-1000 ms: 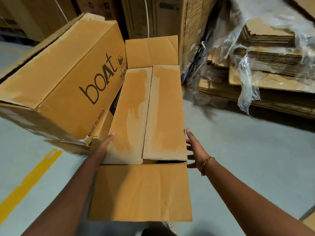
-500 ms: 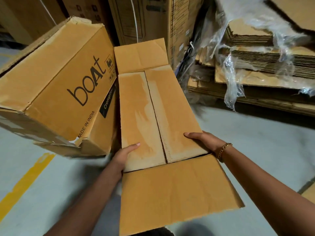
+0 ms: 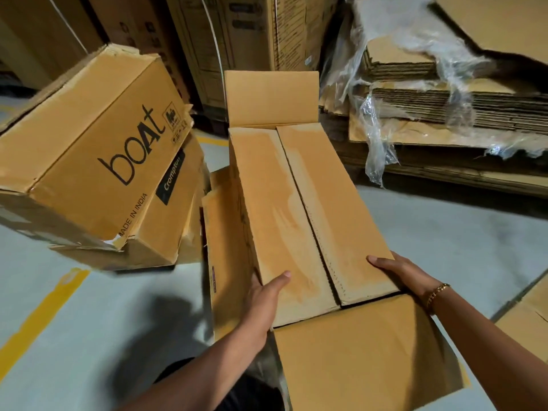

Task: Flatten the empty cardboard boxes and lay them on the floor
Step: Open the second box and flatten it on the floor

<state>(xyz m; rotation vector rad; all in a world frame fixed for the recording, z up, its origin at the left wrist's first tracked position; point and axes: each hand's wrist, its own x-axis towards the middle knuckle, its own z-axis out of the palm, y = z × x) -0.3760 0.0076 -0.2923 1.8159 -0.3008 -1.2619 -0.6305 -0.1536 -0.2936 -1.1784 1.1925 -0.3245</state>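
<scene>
A long plain cardboard box is held in front of me, its two top flaps closed side by side, its far end flap standing up and its near end flap hanging toward me. My left hand grips the box's near left corner, thumb on the left flap. My right hand presses on the near right corner of the right flap; a gold bracelet is on that wrist. A "boAt" printed box sits tilted at the left on another box.
A "Crompton" box lies under the boAt box. Stacks of flattened cardboard with loose plastic wrap fill the right. Tall cartons stand behind. Grey floor with a yellow line at left; flat cardboard at the right edge.
The box has tilted and turned so its left side wall now shows. My left hand went from the side to gripping the near left corner; my right hand came onto the right flap.
</scene>
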